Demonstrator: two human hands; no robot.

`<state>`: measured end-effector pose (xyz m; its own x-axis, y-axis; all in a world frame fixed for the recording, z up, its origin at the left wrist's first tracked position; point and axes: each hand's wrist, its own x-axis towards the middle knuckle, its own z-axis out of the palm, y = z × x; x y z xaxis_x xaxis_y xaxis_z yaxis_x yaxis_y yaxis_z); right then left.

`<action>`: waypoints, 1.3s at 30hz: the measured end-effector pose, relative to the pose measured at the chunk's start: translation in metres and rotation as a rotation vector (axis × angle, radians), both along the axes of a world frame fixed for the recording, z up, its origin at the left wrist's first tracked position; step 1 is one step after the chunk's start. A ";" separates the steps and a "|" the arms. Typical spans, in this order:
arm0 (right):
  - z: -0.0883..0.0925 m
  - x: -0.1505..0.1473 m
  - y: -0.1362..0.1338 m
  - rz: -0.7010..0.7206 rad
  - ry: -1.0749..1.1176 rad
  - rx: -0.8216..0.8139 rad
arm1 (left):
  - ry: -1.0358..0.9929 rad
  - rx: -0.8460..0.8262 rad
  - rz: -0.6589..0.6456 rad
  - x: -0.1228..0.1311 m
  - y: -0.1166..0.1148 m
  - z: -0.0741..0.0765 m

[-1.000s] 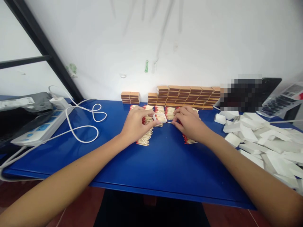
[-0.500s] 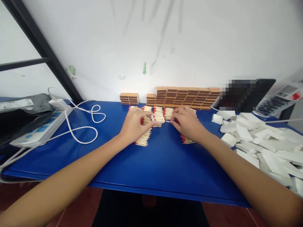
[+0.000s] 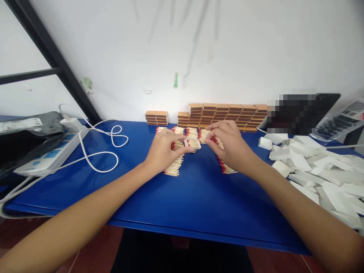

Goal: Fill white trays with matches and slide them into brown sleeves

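The front edge of the blue table (image 3: 199, 212) lies nearest, and both bare forearms reach over it towards the middle of the tabletop. Beyond the bare stretch of blue, red-tipped matchsticks (image 3: 174, 167) lie in flat rows under and between the hands, with one bank running out beneath the left wrist and another beneath the right. The left hand (image 3: 162, 151) rests on the left bank, and its thumb and fingers pinch a small white matchbox tray (image 3: 193, 143) from its left end. The tray sits low over the matchsticks, midway between the two hands. The right hand (image 3: 229, 146) is lifted slightly, its fingertips drawn together just beside the tray's right end. Whether they grip any matches cannot be told. To the right, near the table's edge, a loose heap of white box parts (image 3: 313, 168) spreads out. To the left lie a white power strip (image 3: 47, 156) and a looped white cable (image 3: 99, 153). Further back, against the white wall, closed brown matchboxes (image 3: 224, 115) stand stacked in a long block, with a smaller stack (image 3: 156, 117) just to its left.
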<state>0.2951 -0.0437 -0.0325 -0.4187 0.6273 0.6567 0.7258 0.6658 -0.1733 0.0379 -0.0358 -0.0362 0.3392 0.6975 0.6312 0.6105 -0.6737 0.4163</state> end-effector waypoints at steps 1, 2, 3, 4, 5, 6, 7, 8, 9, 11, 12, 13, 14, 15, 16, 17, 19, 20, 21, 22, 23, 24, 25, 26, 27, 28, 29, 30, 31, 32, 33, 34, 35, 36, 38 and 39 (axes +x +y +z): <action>0.000 -0.003 -0.002 0.033 0.004 0.001 | -0.007 0.000 -0.009 0.000 0.000 0.000; 0.000 -0.006 -0.004 0.061 0.001 -0.001 | -0.013 0.002 -0.022 0.000 0.000 0.000; 0.000 -0.009 -0.006 0.083 -0.006 -0.005 | -0.016 0.007 -0.035 0.000 0.000 -0.001; -0.001 -0.011 -0.007 0.100 -0.017 -0.010 | -0.016 0.014 -0.046 0.001 0.000 -0.001; -0.002 -0.012 -0.008 0.114 -0.028 -0.015 | -0.016 0.020 -0.055 0.001 0.000 -0.002; -0.003 -0.013 -0.009 0.126 -0.039 -0.020 | -0.015 0.026 -0.061 0.001 0.001 -0.002; -0.004 -0.013 -0.009 0.134 -0.047 -0.025 | -0.013 0.032 -0.065 0.001 0.001 -0.003; -0.005 -0.013 -0.009 0.140 -0.052 -0.032 | -0.012 0.037 -0.068 0.001 0.001 -0.003; -0.005 -0.013 -0.009 0.145 -0.049 -0.036 | -0.014 0.040 -0.071 0.001 0.001 -0.003; -0.004 -0.012 -0.008 0.149 -0.018 -0.036 | -0.017 0.043 -0.070 0.001 0.002 -0.004; -0.003 -0.011 -0.007 0.148 0.002 -0.035 | -0.015 0.041 -0.066 0.001 0.002 -0.004; -0.002 -0.010 -0.006 0.144 0.021 -0.033 | -0.012 0.038 -0.063 0.001 0.002 -0.003; -0.001 -0.009 -0.006 0.138 0.035 -0.033 | -0.007 0.033 -0.060 0.000 0.002 -0.003; 0.000 -0.009 -0.006 0.131 0.044 -0.034 | -0.003 0.030 -0.059 0.000 0.002 -0.003; 0.001 -0.008 -0.006 0.126 0.049 -0.036 | -0.002 0.028 -0.061 0.000 0.002 -0.003; 0.002 -0.008 -0.006 0.124 0.053 -0.040 | -0.007 0.029 -0.063 0.000 0.002 -0.002; 0.002 -0.008 -0.006 0.129 0.058 -0.049 | -0.018 0.037 -0.068 0.000 0.001 -0.002; 0.002 -0.008 -0.006 0.134 0.058 -0.055 | -0.019 0.039 -0.073 0.000 0.001 -0.001; 0.001 -0.009 -0.006 0.138 0.056 -0.059 | -0.016 0.039 -0.081 0.000 0.000 -0.001; 0.000 -0.009 -0.006 0.142 0.054 -0.062 | -0.011 0.035 -0.090 0.000 0.000 -0.001; 0.000 -0.009 -0.006 0.145 0.051 -0.063 | -0.005 0.029 -0.099 0.000 -0.001 -0.001; -0.001 -0.009 -0.005 0.148 0.050 -0.061 | 0.001 0.023 -0.109 0.000 -0.001 -0.001; -0.001 -0.008 -0.005 0.150 0.048 -0.059 | 0.005 0.018 -0.117 0.001 -0.002 -0.001; -0.001 -0.008 -0.005 0.151 0.048 -0.057 | 0.007 0.016 -0.120 0.001 -0.002 -0.001; -0.001 -0.008 -0.005 0.150 0.049 -0.055 | 0.008 0.015 -0.119 0.001 -0.002 -0.001; -0.001 -0.007 -0.005 0.148 0.051 -0.054 | 0.011 0.013 -0.118 0.001 -0.002 -0.001; -0.001 -0.007 -0.005 0.146 0.053 -0.055 | 0.013 0.011 -0.116 0.001 -0.002 -0.001; -0.001 -0.007 -0.005 0.145 0.056 -0.059 | 0.017 0.008 -0.115 0.001 -0.002 0.000; -0.001 -0.008 -0.005 0.146 0.057 -0.065 | 0.023 0.006 -0.118 0.001 -0.002 0.000; 0.000 -0.008 -0.005 0.148 0.057 -0.070 | 0.032 0.003 -0.124 0.001 -0.003 0.001; 0.000 -0.008 -0.005 0.151 0.056 -0.073 | 0.041 0.002 -0.130 0.002 -0.003 0.001; 0.000 -0.008 -0.005 0.150 0.055 -0.071 | 0.049 0.002 -0.134 0.002 -0.003 0.001; 0.001 -0.008 -0.005 0.145 0.054 -0.065 | 0.055 0.001 -0.133 0.002 -0.003 0.000; 0.001 -0.007 -0.004 0.134 0.054 -0.057 | 0.059 -0.002 -0.126 0.002 -0.003 0.000; -0.001 -0.004 0.000 0.096 0.056 -0.039 | 0.050 -0.005 -0.086 0.002 -0.002 -0.001; -0.002 -0.001 0.002 0.070 0.054 -0.033 | 0.044 -0.006 -0.061 0.002 -0.002 -0.002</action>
